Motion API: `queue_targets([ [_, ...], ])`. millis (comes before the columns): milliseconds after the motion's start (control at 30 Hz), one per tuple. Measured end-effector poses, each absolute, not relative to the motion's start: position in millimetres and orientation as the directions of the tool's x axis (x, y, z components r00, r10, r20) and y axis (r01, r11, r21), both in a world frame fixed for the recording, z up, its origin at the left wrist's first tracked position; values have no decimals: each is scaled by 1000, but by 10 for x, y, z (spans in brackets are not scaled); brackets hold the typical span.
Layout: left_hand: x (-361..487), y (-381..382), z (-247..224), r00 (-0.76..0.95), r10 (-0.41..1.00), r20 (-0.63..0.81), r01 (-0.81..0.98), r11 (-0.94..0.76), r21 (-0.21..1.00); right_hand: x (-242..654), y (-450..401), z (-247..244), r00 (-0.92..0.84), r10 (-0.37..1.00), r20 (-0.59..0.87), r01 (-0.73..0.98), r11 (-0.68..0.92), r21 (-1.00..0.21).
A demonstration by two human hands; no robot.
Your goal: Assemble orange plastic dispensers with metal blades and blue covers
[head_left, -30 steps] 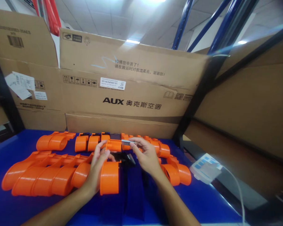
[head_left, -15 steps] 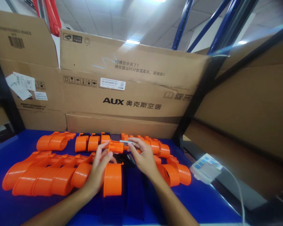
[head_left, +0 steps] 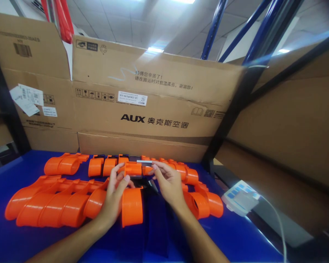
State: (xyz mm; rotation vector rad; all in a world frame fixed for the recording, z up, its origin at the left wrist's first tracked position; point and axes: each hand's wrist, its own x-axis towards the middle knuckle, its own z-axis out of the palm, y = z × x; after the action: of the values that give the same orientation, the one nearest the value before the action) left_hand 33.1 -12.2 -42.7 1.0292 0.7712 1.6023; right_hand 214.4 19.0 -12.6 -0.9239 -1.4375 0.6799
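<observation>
My left hand [head_left: 115, 190] is closed around an orange plastic part [head_left: 133, 169], thumb in front, holding it raised above the table. Just below it is a wide orange ring [head_left: 132, 207]; whether the two are joined is hidden. My right hand [head_left: 167, 180] pinches a thin pale strip [head_left: 144, 161] with fine marks along its edge, at the right end of the held part. Its kind is not clear, and a small orange piece shows beside the fingertips. Dark material lies behind and below both hands, partly covered by them.
Several orange ring-shaped parts [head_left: 50, 208] lie in rows on the blue tabletop [head_left: 5, 186], left, right and behind my hands. A cardboard sheet [head_left: 98, 120] stands along the back. At the right edge sits a white device [head_left: 241, 197] with a cable. Dark posts [head_left: 224, 120] frame the sides.
The orange part in my left hand has shifted slightly left. The pale strip has moved a little up and left along its top. Both hands keep their grips.
</observation>
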Motion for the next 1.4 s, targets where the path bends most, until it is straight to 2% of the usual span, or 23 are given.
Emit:
queue_targets([
  [200, 327, -147, -418, -112, 965, 237, -390, -262, 883, 2121, 156, -126, 74, 845, 529, 131, 518, -845],
  [300, 315, -139, -436, -108, 964, 241, -386, -264, 884, 2119, 125, -124, 75, 826, 559, 183, 540, -822],
  [500, 326, -131, -458, -107, 963, 246, -345, -268, 900, 2101, 58, -120, -9, 766, 643, 360, 602, -713],
  [767, 359, -153, -466, -47, 951, 307, -306, -306, 901, 2063, -1, -139, -170, 689, 705, 446, 692, -568],
  [867, 329, -115, -485, -49, 958, 283, -317, -284, 905, 2099, 34, -146, -221, 665, 713, 488, 709, -509],
  [1067, 254, -54, -492, -70, 994, 86, -469, -109, 877, 2137, 98, -115, -296, 733, 613, 693, 606, -390],
  [1233, 257, -53, -472, -104, 994, 38, -620, -95, 779, 2081, 70, -110, -390, 817, 425, 826, 514, -231],
  [1400, 269, -3, -523, -94, 995, 42, -571, -89, 816, 2032, 40, -148, -467, 841, 273, 858, 506, -91],
])
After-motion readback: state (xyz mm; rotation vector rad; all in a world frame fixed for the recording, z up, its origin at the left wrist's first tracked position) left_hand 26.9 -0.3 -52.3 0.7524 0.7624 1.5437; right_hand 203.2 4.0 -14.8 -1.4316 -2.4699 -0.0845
